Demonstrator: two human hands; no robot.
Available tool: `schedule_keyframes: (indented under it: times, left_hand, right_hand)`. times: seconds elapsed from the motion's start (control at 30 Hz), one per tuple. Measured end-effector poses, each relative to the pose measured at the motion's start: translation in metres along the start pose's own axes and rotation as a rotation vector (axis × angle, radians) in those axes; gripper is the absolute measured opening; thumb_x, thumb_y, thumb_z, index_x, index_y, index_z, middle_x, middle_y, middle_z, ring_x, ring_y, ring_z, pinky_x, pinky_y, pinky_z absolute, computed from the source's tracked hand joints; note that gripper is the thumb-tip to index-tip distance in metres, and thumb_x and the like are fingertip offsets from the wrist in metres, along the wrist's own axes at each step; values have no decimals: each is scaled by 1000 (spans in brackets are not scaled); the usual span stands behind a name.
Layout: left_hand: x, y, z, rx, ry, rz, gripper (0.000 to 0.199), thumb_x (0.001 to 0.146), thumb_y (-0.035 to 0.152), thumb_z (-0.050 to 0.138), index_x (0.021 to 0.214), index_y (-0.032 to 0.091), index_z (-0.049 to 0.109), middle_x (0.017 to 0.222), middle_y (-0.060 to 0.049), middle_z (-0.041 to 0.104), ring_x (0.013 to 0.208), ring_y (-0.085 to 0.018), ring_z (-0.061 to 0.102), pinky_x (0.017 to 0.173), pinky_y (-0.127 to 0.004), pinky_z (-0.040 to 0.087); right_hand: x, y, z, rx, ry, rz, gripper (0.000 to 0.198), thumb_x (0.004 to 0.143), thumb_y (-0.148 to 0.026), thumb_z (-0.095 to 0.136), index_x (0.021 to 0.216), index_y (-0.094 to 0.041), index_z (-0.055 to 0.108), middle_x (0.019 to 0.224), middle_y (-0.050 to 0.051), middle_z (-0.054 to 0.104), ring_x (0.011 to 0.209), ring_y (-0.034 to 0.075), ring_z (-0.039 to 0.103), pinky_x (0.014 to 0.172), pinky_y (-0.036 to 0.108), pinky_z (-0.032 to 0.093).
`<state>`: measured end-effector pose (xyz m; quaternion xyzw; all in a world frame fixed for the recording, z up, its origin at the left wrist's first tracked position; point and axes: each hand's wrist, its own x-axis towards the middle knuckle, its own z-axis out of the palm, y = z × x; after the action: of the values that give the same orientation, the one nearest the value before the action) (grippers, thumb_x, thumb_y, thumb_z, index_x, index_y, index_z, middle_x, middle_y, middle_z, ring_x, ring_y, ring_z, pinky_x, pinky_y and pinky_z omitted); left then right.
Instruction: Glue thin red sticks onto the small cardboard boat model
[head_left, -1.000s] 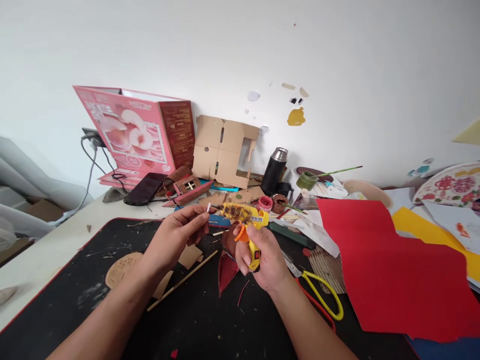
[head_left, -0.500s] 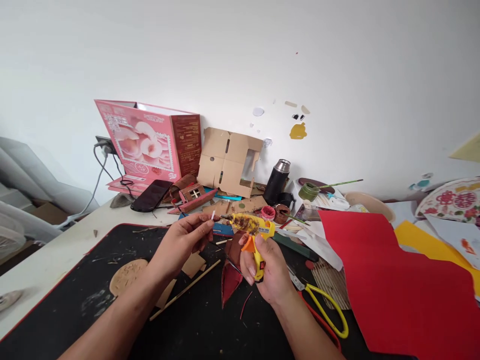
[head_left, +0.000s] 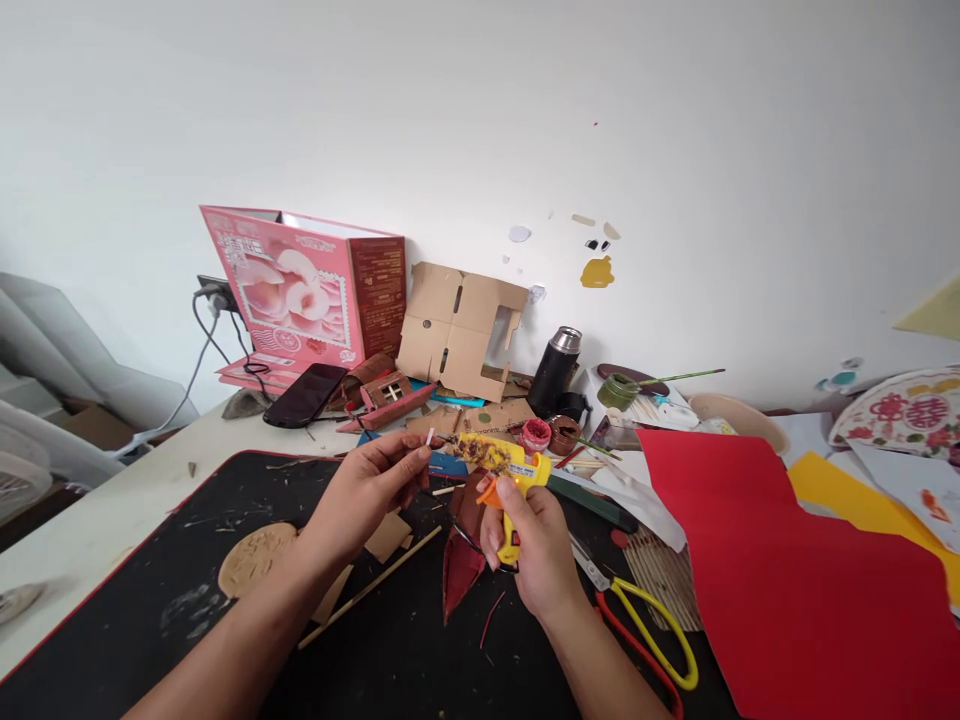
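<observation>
In my right hand (head_left: 529,535) is a yellow hot glue gun (head_left: 525,480) with an orange trigger. Brown, stringy residue coats its front, and the nozzle points left. My left hand (head_left: 379,485) pinches a small white strip (head_left: 430,437) just beside the nozzle; whether the two touch I cannot tell. Below the hands, a dark red boat-shaped piece (head_left: 461,570) lies on the black mat (head_left: 375,665), partly covered by my right hand. A thin wooden stick (head_left: 371,587) and small cardboard scraps (head_left: 388,537) lie under my left wrist.
Scissors (head_left: 652,620) and a large red sheet (head_left: 795,570) lie on the right. Behind the hands stand a small model boat (head_left: 390,400), open paint jars (head_left: 535,435), a black thermos (head_left: 555,370) and a pink box (head_left: 300,290). A phone (head_left: 305,393) rests back left.
The glue gun has tilted a little, with its front shifting slightly left toward the white strip. My left hand keeps its pinch. The whole view has shifted slightly.
</observation>
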<state>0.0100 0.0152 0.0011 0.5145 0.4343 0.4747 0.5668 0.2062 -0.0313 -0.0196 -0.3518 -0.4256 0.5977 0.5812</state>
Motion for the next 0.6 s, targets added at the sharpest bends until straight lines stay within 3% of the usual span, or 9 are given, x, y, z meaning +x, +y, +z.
schedule_keyframes:
  times: [0.1, 0.3, 0.6]
  left_hand:
    - [-1, 1, 0, 9, 4, 10, 53, 76, 65, 87, 97, 17, 78, 64, 2, 63, 51, -10, 48, 49, -22, 34]
    - [-1, 0, 1, 4, 12, 23, 54, 77, 66, 86, 95, 16, 78, 63, 3, 61, 51, -8, 45, 48, -21, 31]
    - [-1, 2, 2, 6, 25, 24, 58, 75, 67, 87, 100, 15, 79, 63, 2, 63, 50, -9, 47, 47, -20, 31]
  right_hand:
    - [-1, -1, 0, 30, -32, 16, 63, 91, -68, 75, 61, -16, 58, 51, -2, 52, 38, 8, 49, 41, 21, 28]
    - [-1, -2, 2, 70, -37, 34, 54, 87, -67, 81, 79, -15, 68, 48, -6, 48, 35, 8, 44, 40, 20, 26]
    - [1, 2, 3, -25, 45, 6, 56, 88, -70, 77, 73, -18, 62, 44, -7, 46, 33, 8, 44, 39, 21, 27]
